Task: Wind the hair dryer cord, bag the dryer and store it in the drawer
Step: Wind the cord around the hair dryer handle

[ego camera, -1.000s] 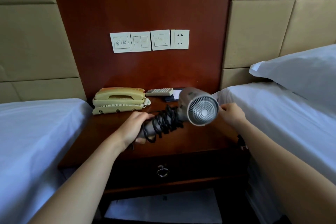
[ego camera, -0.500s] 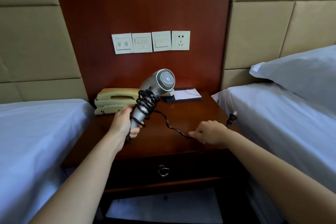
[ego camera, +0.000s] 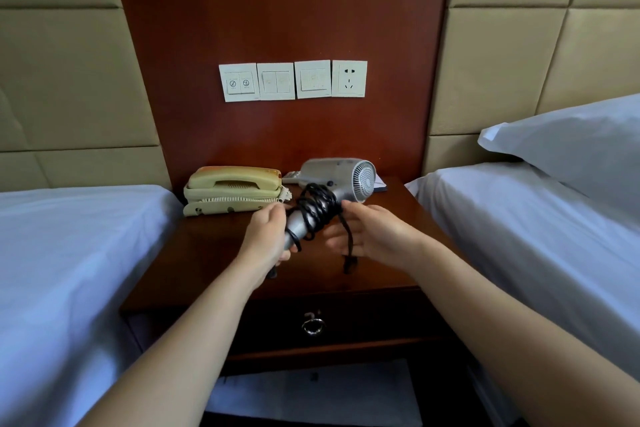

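My left grip (ego camera: 266, 239) clasps the silver hair dryer (ego camera: 329, 170) by its handle above the counter (ego camera: 401, 218); black cord (ego camera: 313, 206) coils the handle, its tail draped across my loose, spread right grip (ego camera: 369, 236).

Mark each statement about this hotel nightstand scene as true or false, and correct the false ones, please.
1. The left hand holds the hair dryer by its handle. True.
2. The cord is plugged into the wall socket. False: the socket is empty. The cord is wound round the handle and its end hangs by the right hand.
3. The drawer is open. False: it is closed, with its ring pull showing.
4. A telephone sits on the nightstand, to the left of the dryer. True.
5. The dryer is inside a bag. False: it is bare, and no bag is around it.
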`<state>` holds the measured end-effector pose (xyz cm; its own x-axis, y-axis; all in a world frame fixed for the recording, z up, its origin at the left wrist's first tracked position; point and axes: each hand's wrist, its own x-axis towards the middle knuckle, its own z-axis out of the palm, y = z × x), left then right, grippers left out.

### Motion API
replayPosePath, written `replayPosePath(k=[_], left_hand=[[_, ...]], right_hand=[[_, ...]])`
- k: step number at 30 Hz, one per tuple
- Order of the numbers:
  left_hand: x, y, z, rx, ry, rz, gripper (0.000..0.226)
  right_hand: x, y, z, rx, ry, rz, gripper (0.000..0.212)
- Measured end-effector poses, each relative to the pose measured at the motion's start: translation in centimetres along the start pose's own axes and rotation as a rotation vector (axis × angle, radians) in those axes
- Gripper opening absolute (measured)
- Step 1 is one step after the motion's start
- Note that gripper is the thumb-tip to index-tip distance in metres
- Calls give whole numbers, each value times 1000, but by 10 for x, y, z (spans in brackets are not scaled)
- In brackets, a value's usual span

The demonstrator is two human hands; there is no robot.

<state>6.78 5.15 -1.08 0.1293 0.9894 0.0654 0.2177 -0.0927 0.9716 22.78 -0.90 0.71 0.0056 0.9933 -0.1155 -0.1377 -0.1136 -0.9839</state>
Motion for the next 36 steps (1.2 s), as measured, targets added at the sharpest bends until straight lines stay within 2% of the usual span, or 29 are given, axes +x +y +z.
replayPosePath(k=[2, 4, 7, 10, 13, 16, 21, 26, 31, 34, 36], left_hand=[[-2, -1, 3, 20, -8, 8, 42], [-4, -2, 6, 6, -25, -4, 39], [-4, -1, 7, -74, -56, -83, 34], [-2, 2, 1, -276, -135, -187, 31], [-2, 7, -5, -514, -185, -260, 40], [-2, 10, -8, -630, -192, -281, 39], [-7, 15, -8, -655, -217, -300, 38], [-12, 20, -3, -646, -325, -323, 41], [-12, 20, 4, -664, -318, -336, 41], [-5, 19, 0, -644, -243, -319, 39], [1, 14, -4, -614, -158, -314, 36]], right_hand=[[0, -2, 2, 92, 34, 51, 15], [3, -1, -1, 86, 75, 74, 18], [8, 4, -6, -205, 198, -3, 31], [13, 12, -15, -440, 301, -102, 42], [13, 15, -26, -517, 345, -89, 46], [12, 13, -28, -542, 323, -32, 46], [16, 16, -30, -557, 368, 47, 41], [18, 12, -49, -631, 436, 66, 46], [18, 18, -57, -716, 429, 87, 41], [17, 20, -57, -755, 438, -93, 23], [13, 20, -49, -889, 462, -271, 26]])
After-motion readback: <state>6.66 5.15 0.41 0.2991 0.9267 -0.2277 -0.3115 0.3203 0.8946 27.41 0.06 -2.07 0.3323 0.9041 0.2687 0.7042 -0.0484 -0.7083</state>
